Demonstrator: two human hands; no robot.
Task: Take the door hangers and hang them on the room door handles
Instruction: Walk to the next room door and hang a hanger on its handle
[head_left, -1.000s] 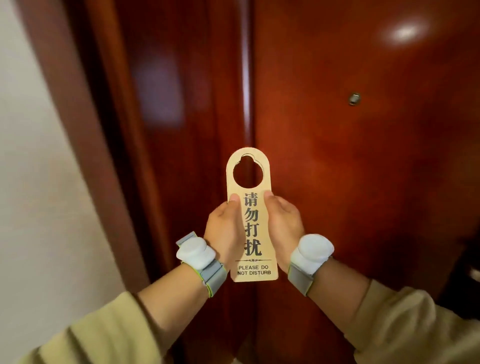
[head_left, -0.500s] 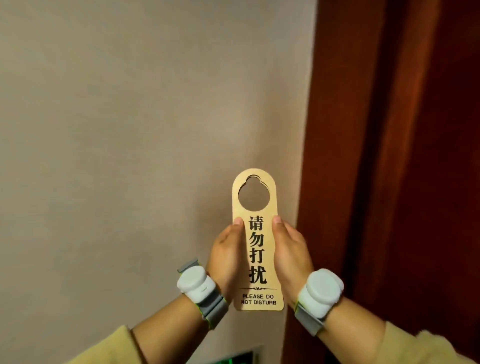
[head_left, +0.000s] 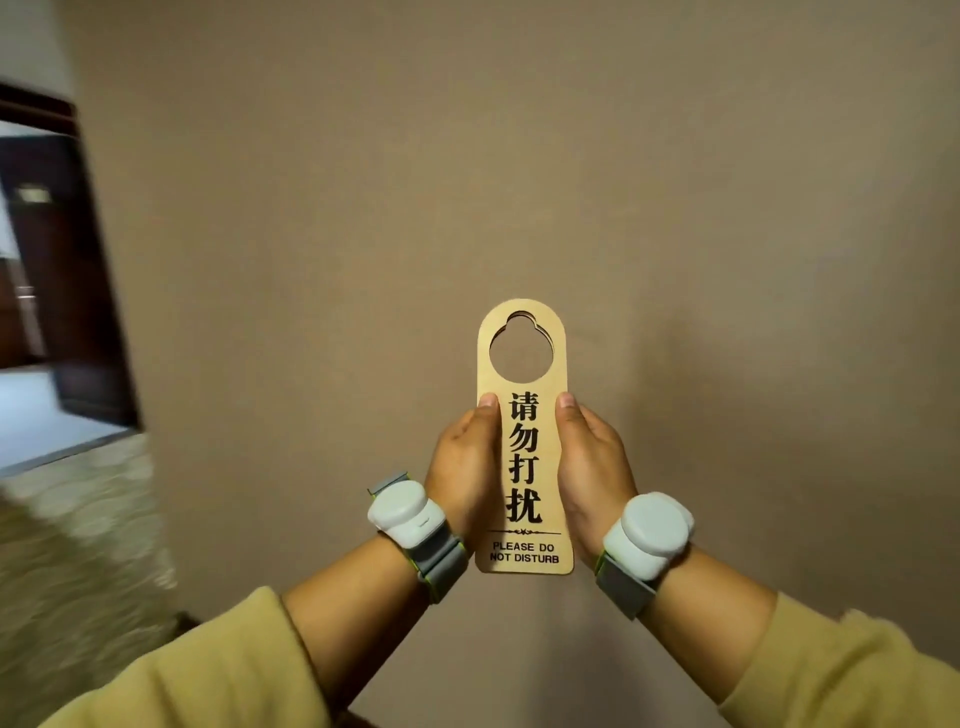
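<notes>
**Beige wall fills view; hanger held up in both hands**

Plain beige wall (head_left: 519, 156) w/ a fine matte, slightly grainy texture takes up most of the bkgd. At far left, a dark brown door frame (head_left: 98, 312) borders an opening, blurred; pale floor shows beyond it. Patterned carpet (head_left: 78, 545) in muted cream/olive tones runs along lower left, also motion-blurred.

Door hanger (head_left: 524, 441) sits at center frame, upright, in front of the wall. It is a flat, thin, tan card or wood-look plate: long rectangle w/ rounded top and softly rounded bottom corners. Near the top is a round cutout w/ a small notch above it; wall visible thru it. A slight offset edge inside the cutout hints at more than one layer, but cannot tell for sure. Black Chinese characters run down the face, then a thin ornamental rule, then "PLEASE DO NOT DISTURB".

Left hand (head_left: 465, 467) grips the hanger's left edge, right hand (head_left: 592, 467) the right edge. Both thumbs lie flat on the front face, tips just below the cutout, flanking the top character. Other fingers are curled behind the plate, hidden. Hands closed snug on the hanger.

Each wrist wears a rounded white puck on a grey fabric strap: left band (head_left: 408, 514), right band (head_left: 647, 535). Yellow-green knit sleeves (head_left: 208, 670) are pushed back up the forearms.
</notes>
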